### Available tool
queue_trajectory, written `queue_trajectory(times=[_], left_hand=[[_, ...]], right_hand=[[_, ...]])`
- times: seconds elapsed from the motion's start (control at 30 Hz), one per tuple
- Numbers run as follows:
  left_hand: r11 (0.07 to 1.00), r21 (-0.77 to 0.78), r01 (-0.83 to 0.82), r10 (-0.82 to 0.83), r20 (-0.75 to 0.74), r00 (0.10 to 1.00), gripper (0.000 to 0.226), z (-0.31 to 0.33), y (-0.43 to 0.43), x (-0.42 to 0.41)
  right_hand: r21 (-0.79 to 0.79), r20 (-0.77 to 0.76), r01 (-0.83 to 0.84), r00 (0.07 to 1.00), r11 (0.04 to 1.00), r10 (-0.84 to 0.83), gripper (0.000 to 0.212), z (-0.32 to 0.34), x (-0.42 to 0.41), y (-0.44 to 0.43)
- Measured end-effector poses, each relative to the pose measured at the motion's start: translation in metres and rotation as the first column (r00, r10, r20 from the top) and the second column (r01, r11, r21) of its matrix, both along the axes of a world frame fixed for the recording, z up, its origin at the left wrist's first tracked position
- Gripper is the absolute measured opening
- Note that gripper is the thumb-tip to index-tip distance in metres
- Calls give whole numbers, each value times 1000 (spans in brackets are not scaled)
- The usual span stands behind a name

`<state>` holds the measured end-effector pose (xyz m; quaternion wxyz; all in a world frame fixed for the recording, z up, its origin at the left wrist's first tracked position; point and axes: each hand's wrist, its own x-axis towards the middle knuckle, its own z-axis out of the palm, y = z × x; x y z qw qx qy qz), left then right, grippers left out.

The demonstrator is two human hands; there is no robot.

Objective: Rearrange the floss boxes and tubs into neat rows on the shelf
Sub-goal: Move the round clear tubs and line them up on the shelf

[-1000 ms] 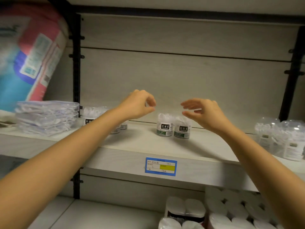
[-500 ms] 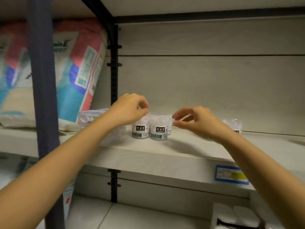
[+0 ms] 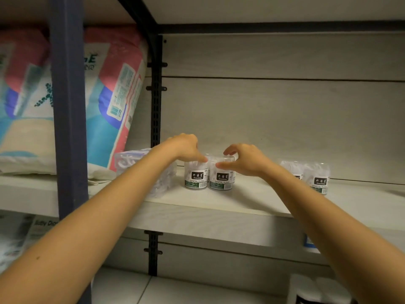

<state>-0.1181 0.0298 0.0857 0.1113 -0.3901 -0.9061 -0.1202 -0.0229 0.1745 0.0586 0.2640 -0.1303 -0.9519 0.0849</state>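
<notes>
Two bare hands reach forward over the front edge of a pale wood-grain shelf (image 3: 219,207). The left hand (image 3: 186,148) is curled, its fingertips resting on the top of the left one of two small clear plastic floss tubs with dark and green labels; this left tub (image 3: 195,176) stands upright. The right hand (image 3: 245,161) is half open, thumb and fingers spread in a pinch around the lid of the right tub (image 3: 221,177), thumb at the near rim, fingers over the far side. Whether either hand has actually closed its hold cannot be told; both seem to touch more than grasp. The two tubs stand side by side, touching or nearly so, towards the left of the shelf bay.

Just to their left, partly hidden behind the left forearm, lies a stack of flat clear plastic floss boxes (image 3: 131,159). Well apart to the right stands another pair of matching clear tubs (image 3: 315,176), close together. Beyond a dark metal upright (image 3: 68,106), large soft packs printed in pink, blue and white (image 3: 114,95) lean on the neighbouring shelf.

The step in hand appears to be squaring up the two middle tubs as the start of a row. The next move probably calls for nudging them flush, labels forward, then bringing the right-hand pair across to join them, keeping each tub upright.
</notes>
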Motion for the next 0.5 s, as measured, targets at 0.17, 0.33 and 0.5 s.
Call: queue_trajectory(times=[0.17, 0.33, 0.5], left_hand=[[998, 62, 20, -22, 23, 999, 55, -2, -4, 1], [986, 156, 56, -59, 15, 998, 50, 8, -11, 12], [937, 315, 149, -138, -55, 989, 45, 30, -13, 52]], right_hand=[[8, -74, 0, 997, 1000, 1, 52, -5, -2, -3], [-34, -106, -49, 993, 998, 46, 51, 6, 11, -5], [-103, -175, -100, 981, 990, 81, 46, 35, 67, 5]])
